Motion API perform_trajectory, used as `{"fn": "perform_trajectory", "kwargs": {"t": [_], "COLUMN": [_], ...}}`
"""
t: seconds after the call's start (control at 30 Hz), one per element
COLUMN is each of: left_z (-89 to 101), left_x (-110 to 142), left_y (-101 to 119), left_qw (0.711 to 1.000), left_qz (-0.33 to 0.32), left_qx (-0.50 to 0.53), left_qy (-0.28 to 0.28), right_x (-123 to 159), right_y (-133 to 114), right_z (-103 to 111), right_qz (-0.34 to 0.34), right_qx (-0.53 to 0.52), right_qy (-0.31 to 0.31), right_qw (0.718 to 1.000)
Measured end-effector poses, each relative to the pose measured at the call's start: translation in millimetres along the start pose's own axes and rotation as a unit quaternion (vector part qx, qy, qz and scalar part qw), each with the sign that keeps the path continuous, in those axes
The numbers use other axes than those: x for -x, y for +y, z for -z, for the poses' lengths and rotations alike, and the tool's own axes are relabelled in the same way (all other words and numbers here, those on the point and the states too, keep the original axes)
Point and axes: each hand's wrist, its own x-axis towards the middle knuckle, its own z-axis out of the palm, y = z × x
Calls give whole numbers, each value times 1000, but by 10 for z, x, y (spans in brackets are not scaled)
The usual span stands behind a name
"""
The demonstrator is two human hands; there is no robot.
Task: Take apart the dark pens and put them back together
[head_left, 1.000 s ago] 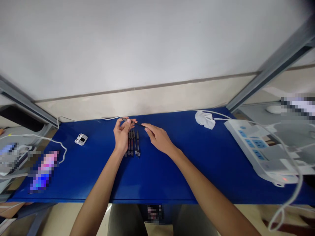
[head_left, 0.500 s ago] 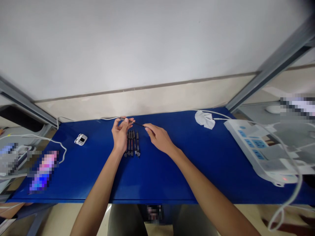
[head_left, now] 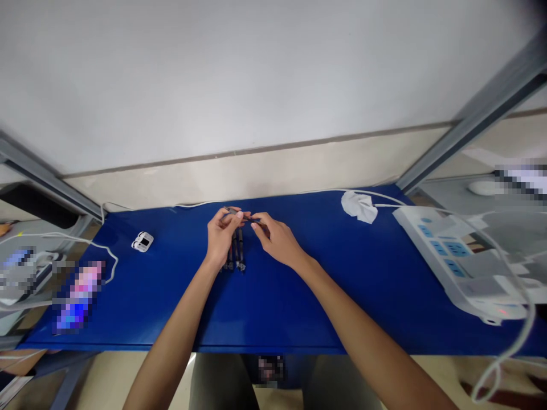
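My left hand [head_left: 221,236] is closed in a pinch on a slim dark pen [head_left: 231,210], held nearly level above the blue table. Facing it, my right hand [head_left: 277,236] has its fingers closed on the thin right end of the same pen. Only a small gap separates the fingertips of the two hands. Below them lies a row of several dark pens [head_left: 240,247], side by side, with clear or greyish crinkled bits at their near ends. My left hand covers part of this row.
The blue table [head_left: 273,313] meets a pale wall. At left are a small white device [head_left: 142,242] and a phone [head_left: 81,296] with a blurred screen. At right lie a crumpled tissue [head_left: 359,206] and a white power strip [head_left: 444,256] with a looping white cable [head_left: 527,319].
My left hand has moved right, closer to my right hand, so less of the pen shows between them. It now hides more of the row below.
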Motion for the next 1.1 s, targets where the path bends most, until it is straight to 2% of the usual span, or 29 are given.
{"fn": "perform_trajectory", "kwargs": {"t": [0.1, 0.27, 0.5, 0.8, 1.03, 1.1], "left_z": [-38, -33, -26, -23, -13, -3], "left_x": [32, 36, 48, 49, 36, 29], "left_y": [-28, -50, 31, 15, 58, 36], "left_qw": [999, 998, 997, 999, 990, 994], "left_qz": [7, 9, 20, 12, 34, 26], "left_qx": [-24, -62, -8, -13, 61, 51], "left_qy": [-25, -24, -68, -48, -121, -92], "right_x": [2, -2, -2, -19, -9, -12], "right_y": [9, 46, 30, -12, -3, -12], "right_z": [-15, -44, -38, -16, -27, -14], "right_qz": [-3, -14, -4, 31, 14, 13], "right_qx": [-28, -60, -99, -68, -97, -91], "right_qy": [0, 6, -10, -5, 2, 0], "right_qw": [1000, 998, 995, 997, 995, 996]}}
